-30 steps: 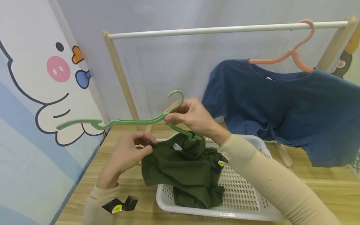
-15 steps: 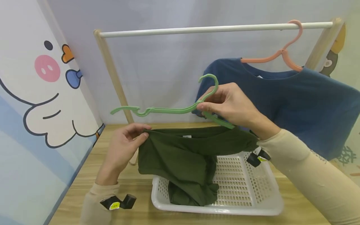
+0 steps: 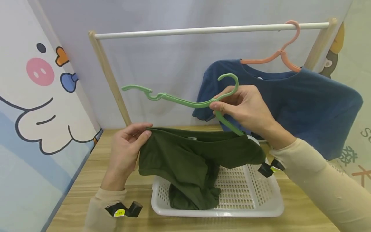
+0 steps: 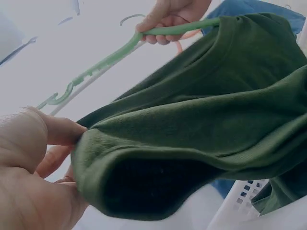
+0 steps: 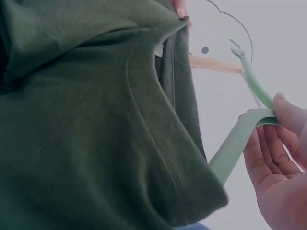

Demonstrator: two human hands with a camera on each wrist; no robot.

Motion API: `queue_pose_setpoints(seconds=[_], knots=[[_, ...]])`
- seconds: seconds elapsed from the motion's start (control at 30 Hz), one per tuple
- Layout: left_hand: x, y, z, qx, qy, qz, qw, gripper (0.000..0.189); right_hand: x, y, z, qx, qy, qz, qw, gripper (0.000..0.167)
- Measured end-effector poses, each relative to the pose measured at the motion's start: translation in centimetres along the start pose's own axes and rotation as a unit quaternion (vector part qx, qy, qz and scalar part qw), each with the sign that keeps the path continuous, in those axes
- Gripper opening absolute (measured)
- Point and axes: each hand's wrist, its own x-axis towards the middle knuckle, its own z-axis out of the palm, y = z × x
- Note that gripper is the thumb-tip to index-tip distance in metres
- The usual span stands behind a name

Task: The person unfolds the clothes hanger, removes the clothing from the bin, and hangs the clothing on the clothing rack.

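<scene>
A dark green T-shirt [image 3: 179,154] hangs by its neckline, its lower part drooping into a white basket. My left hand [image 3: 127,151] pinches the left end of the neckline between thumb and fingers. In the left wrist view a sleeve opening [image 4: 158,184] gapes below that hand. My right hand [image 3: 243,109] grips a green clothes hanger [image 3: 185,102] just under its hook. One hanger arm is inside the right side of the neckline, as the right wrist view shows, its tip hidden by cloth. The other arm points left, above the shirt.
The white perforated basket [image 3: 217,212] stands on a wooden table [image 3: 78,199]. Behind it is a rack with a white rail [image 3: 174,31]. A blue T-shirt [image 3: 307,106] hangs at the right on an orange hanger [image 3: 261,60]. A cartoon panel [image 3: 17,96] borders the left.
The hanger has moved right and one arm has gone into the neckline, while its free arm has tilted up. The bunched neckline has been stretched out and lifted.
</scene>
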Motion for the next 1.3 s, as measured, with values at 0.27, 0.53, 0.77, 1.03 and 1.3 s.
queue_pose_setpoints(seconds=[0.27,0.53,0.77,1.03,1.3], knots=[[0.4,-0.5,0.3,0.012,-0.026,0.005,0.9996,0.021,-1.5,3.7,3.5,0.074,0.029,0.046,0.9958,0.013],[0.7,-0.5,0.0,-0.029,0.047,-0.005,0.9985,0.023,-3.2,6.2,5.8,0.138,0.011,0.134,0.9813,0.018],[0.8,-0.6,-0.6,-0.018,0.088,-0.037,0.9953,0.020,-3.9,6.5,4.9,0.112,0.000,0.141,0.9837,0.018],[0.7,-2.3,-1.2,0.102,0.045,-0.105,0.9883,0.022,-3.2,5.5,2.9,0.052,-0.027,0.106,0.9926,0.013],[0.4,-3.3,-1.4,0.204,-0.047,-0.183,0.9608,0.045,-1.4,3.2,1.2,-0.007,-0.034,0.066,0.9972,0.010]])
